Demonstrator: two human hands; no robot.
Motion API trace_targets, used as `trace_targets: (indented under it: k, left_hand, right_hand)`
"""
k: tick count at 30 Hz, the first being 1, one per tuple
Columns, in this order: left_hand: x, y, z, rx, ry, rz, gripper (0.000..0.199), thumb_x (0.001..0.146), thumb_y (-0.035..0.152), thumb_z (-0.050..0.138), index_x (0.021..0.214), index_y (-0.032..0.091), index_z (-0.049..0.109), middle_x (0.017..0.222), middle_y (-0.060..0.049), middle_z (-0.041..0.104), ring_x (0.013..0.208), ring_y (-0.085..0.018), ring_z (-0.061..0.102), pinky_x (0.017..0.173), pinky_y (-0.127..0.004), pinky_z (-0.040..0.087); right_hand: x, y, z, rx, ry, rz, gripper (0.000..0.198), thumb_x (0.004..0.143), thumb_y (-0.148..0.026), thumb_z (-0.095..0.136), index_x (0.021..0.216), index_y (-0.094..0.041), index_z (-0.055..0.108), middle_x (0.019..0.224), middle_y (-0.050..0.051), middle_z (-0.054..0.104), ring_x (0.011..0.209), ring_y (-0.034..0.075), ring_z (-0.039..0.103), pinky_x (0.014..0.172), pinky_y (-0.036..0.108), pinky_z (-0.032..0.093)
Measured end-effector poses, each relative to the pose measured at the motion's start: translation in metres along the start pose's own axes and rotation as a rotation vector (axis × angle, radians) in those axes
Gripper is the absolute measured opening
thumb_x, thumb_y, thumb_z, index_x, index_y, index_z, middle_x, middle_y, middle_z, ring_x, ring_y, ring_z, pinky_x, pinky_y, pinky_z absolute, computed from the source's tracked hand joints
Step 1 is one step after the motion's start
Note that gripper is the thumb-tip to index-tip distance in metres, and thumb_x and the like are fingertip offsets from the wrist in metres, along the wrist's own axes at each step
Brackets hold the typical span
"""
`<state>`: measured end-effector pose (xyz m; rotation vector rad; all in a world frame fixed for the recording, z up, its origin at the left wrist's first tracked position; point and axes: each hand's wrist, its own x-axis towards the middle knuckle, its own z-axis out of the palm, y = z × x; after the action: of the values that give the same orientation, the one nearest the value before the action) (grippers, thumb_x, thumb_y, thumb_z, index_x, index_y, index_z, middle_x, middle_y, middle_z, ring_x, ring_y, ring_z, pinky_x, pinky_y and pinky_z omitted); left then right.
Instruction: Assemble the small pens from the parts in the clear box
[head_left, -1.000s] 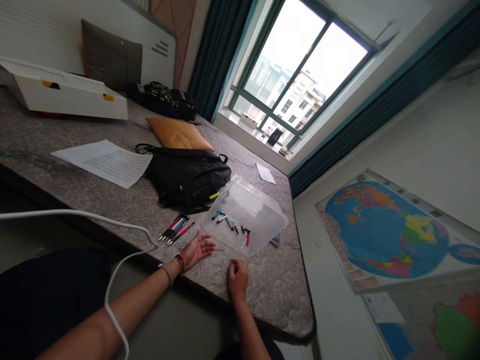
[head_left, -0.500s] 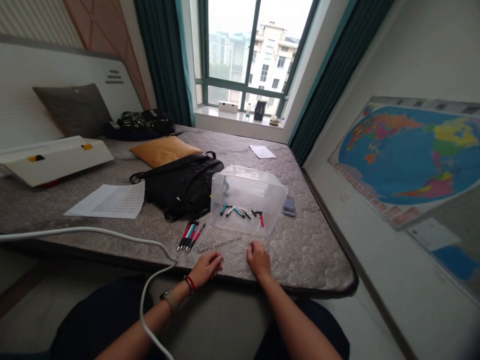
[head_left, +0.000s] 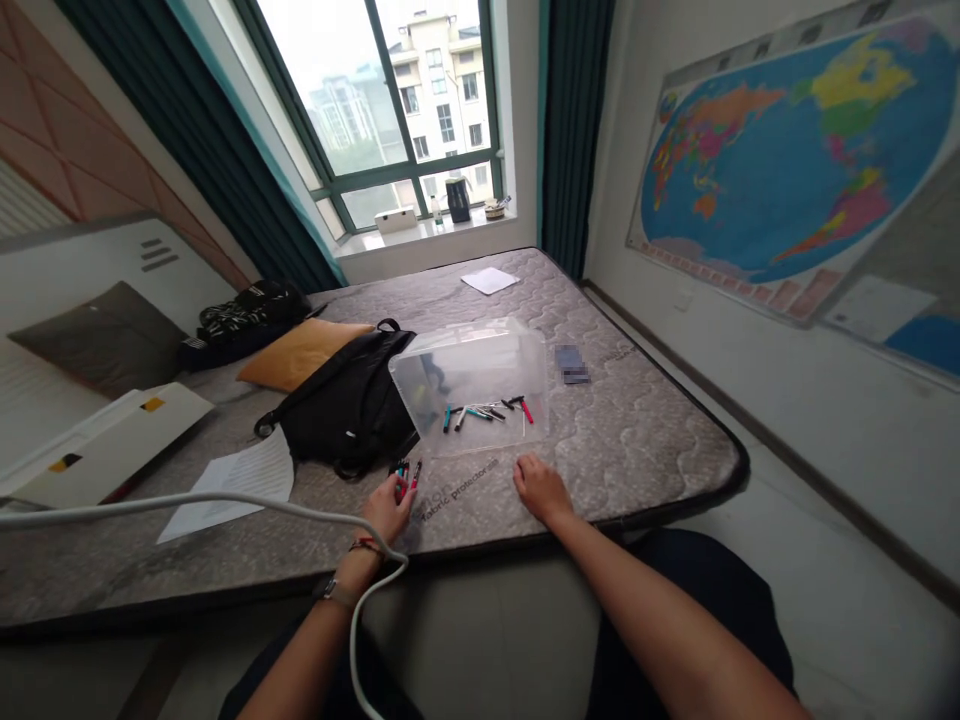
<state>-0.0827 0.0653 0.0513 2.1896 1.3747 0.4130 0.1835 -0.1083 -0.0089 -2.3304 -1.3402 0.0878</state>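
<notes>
My left hand point(head_left: 387, 510) is over a small row of pens point(head_left: 415, 474) on the mattress, its fingers at their near ends. The hand covers part of the pens, and whether the fingers have closed on them is unclear. Black, teal and red show on the pens. Farther right, my right hand point(head_left: 541, 487) rests on the mattress with curled fingers and nothing visible in it. Beyond both hands a clear plastic box point(head_left: 480, 365) lies on its side, its opening toward me. Several markers and pens point(head_left: 480, 413) are scattered inside it.
The mattress point(head_left: 637, 450) carries a black backpack point(head_left: 345, 405), a printed sheet point(head_left: 232, 485), an orange cushion point(head_left: 304, 350) and a white carton point(head_left: 112, 440). A dark blue packet point(head_left: 571, 364) lies right of the box. A white cable point(head_left: 300, 510) crosses in front of my left wrist.
My left hand has moved forward and left from the mattress edge onto the pens. My right hand stays on the mattress, curled. The view has turned to the right and tilted.
</notes>
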Motion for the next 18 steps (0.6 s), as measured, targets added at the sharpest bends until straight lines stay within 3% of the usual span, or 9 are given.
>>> trace_targets:
  k: [4, 7, 9, 13, 16, 18]
  left_hand:
    - [0.020, 0.012, 0.017, 0.058, 0.042, -0.053, 0.025, 0.074, 0.035, 0.072, 0.094, 0.023, 0.062, 0.093, -0.011, 0.068, 0.095, -0.031, 0.064, 0.080, -0.036, 0.043]
    - [0.026, 0.013, 0.028, 0.184, -0.007, -0.162, 0.022, 0.079, 0.042, 0.066, 0.078, 0.022, 0.058, 0.084, -0.015, 0.068, 0.092, -0.035, 0.065, 0.078, -0.040, 0.042]
    - [0.025, 0.012, 0.032, 0.221, -0.024, -0.160, 0.024, 0.079, 0.044, 0.064, 0.071, 0.022, 0.055, 0.077, -0.013, 0.067, 0.088, -0.035, 0.065, 0.075, -0.040, 0.042]
    - [0.005, 0.018, 0.043, 0.144, -0.053, 0.039, 0.024, 0.081, 0.045, 0.060, 0.071, 0.023, 0.057, 0.077, -0.011, 0.063, 0.086, -0.032, 0.062, 0.075, -0.037, 0.040]
    - [-0.015, 0.034, 0.061, 0.086, -0.088, 0.292, 0.023, 0.088, 0.045, 0.054, 0.080, 0.024, 0.060, 0.090, -0.010, 0.063, 0.092, -0.028, 0.059, 0.083, -0.037, 0.040]
    - [-0.024, 0.048, 0.077, 0.028, -0.115, 0.388, 0.024, 0.092, 0.044, 0.050, 0.088, 0.024, 0.062, 0.095, -0.011, 0.063, 0.095, -0.028, 0.058, 0.087, -0.037, 0.040]
  right_hand:
    - [0.000, 0.002, 0.004, -0.011, 0.058, -0.025, 0.016, 0.099, -0.028, 0.050, 0.093, -0.021, 0.064, 0.093, 0.008, 0.066, 0.078, 0.017, 0.061, 0.068, 0.027, 0.034]
    - [0.001, 0.003, 0.005, -0.014, 0.063, -0.026, 0.017, 0.099, -0.029, 0.050, 0.093, -0.022, 0.064, 0.093, 0.007, 0.066, 0.077, 0.018, 0.061, 0.067, 0.027, 0.034]
    - [0.001, 0.002, 0.003, -0.007, 0.042, -0.018, 0.020, 0.100, -0.031, 0.047, 0.095, -0.021, 0.064, 0.095, 0.008, 0.066, 0.078, 0.018, 0.061, 0.067, 0.027, 0.034]
    - [0.001, -0.002, -0.004, 0.016, -0.002, 0.025, 0.026, 0.102, -0.034, 0.042, 0.098, -0.021, 0.065, 0.099, 0.009, 0.067, 0.083, 0.019, 0.061, 0.069, 0.027, 0.035]
    - [0.000, -0.002, -0.006, 0.069, 0.013, 0.038, 0.030, 0.102, -0.035, 0.041, 0.094, -0.021, 0.066, 0.097, 0.008, 0.069, 0.082, 0.019, 0.062, 0.070, 0.027, 0.035]
    - [-0.002, -0.002, -0.007, 0.150, 0.048, 0.065, 0.036, 0.102, -0.036, 0.040, 0.087, -0.020, 0.068, 0.090, 0.008, 0.070, 0.079, 0.018, 0.063, 0.069, 0.026, 0.035]
